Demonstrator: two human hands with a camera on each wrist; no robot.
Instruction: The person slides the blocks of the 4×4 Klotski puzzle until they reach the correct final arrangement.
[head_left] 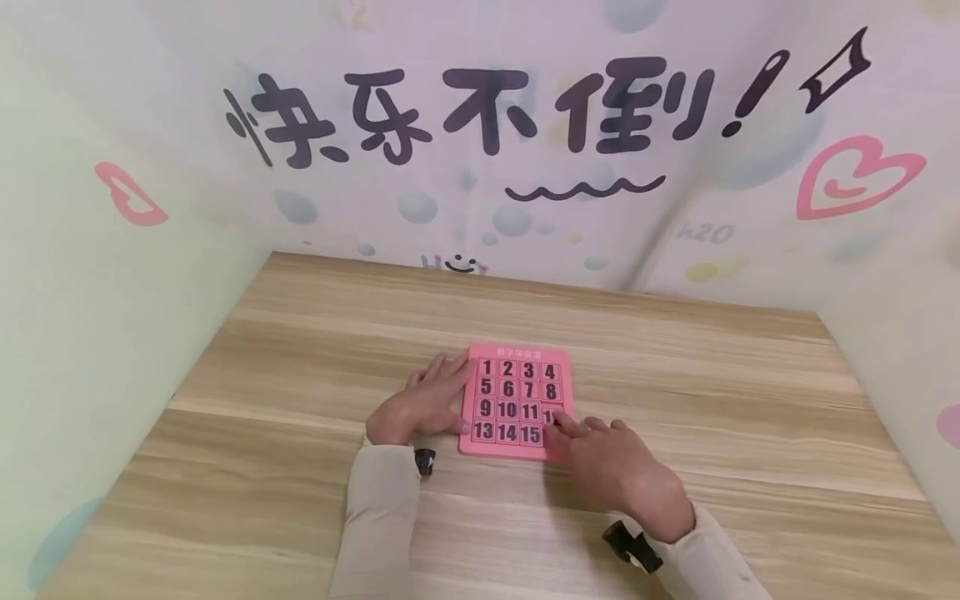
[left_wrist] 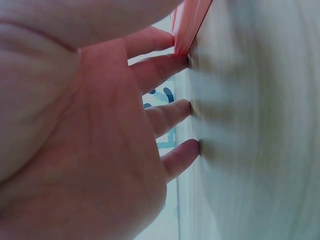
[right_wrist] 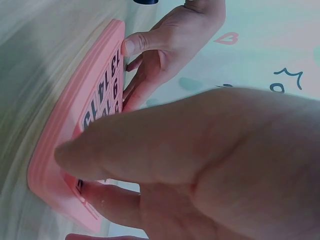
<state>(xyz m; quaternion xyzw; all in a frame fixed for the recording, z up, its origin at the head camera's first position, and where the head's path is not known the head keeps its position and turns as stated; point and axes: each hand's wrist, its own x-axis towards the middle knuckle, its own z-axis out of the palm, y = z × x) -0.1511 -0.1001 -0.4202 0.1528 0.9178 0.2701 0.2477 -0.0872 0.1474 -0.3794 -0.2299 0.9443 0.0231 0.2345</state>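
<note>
A pink sliding number puzzle (head_left: 517,452) lies flat on the wooden table, its tiles running in rows from 1 at top left to 15 in the bottom row. Along its left edge rests my left hand (head_left: 423,406), fingers extended and thumb at the lower left corner. In the left wrist view, fingertips (left_wrist: 181,150) meet the tabletop beside the pink frame. My right hand (head_left: 611,462) reaches over the lower right corner. Its index finger touches a tile (head_left: 549,416) below the 8, partly covering its number, and the thumb lies over the bottom right slot.
The wooden table (head_left: 300,517) reaches back to a white printed backdrop (head_left: 420,183) with large black characters. Similar printed sheets stand at the left and right. Black camera straps (head_left: 633,547) sit at both wrists, beside pale sleeves (head_left: 382,508).
</note>
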